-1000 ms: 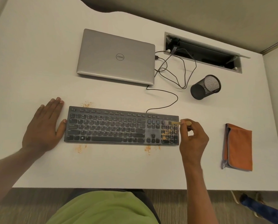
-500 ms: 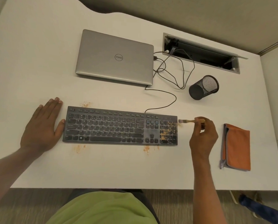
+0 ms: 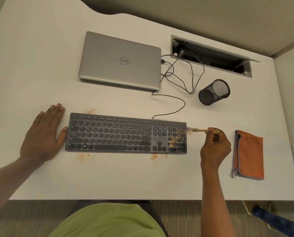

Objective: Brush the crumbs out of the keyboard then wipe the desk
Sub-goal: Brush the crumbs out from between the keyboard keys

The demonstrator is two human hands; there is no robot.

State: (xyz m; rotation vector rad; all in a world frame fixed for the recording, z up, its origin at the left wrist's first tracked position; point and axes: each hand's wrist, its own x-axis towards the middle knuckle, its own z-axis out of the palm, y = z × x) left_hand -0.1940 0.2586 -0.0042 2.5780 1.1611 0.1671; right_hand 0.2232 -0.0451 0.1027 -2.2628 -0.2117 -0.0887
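A dark keyboard (image 3: 125,134) lies across the middle of the white desk (image 3: 40,65). Orange crumbs (image 3: 177,136) cover its number pad, and more lie on the desk behind its left end and along its front edge. My right hand (image 3: 214,147) pinches a small wooden-handled brush (image 3: 201,130), held level with its blurred bristles at the keyboard's right edge. My left hand (image 3: 43,135) lies flat on the desk, thumb against the keyboard's left end. A folded orange cloth (image 3: 248,154) rests to the right of my right hand.
A shut silver laptop (image 3: 120,60) sits behind the keyboard, with black cables (image 3: 182,77) looping to an open cable hatch (image 3: 211,56). A black mesh pen cup (image 3: 213,92) lies tipped on its side at the back right. The desk's front edge is near my body.
My right hand swept the brush rightward off the number pad to the keyboard's right edge, then the bristles returned to that edge. My left hand and the keyboard stayed put.
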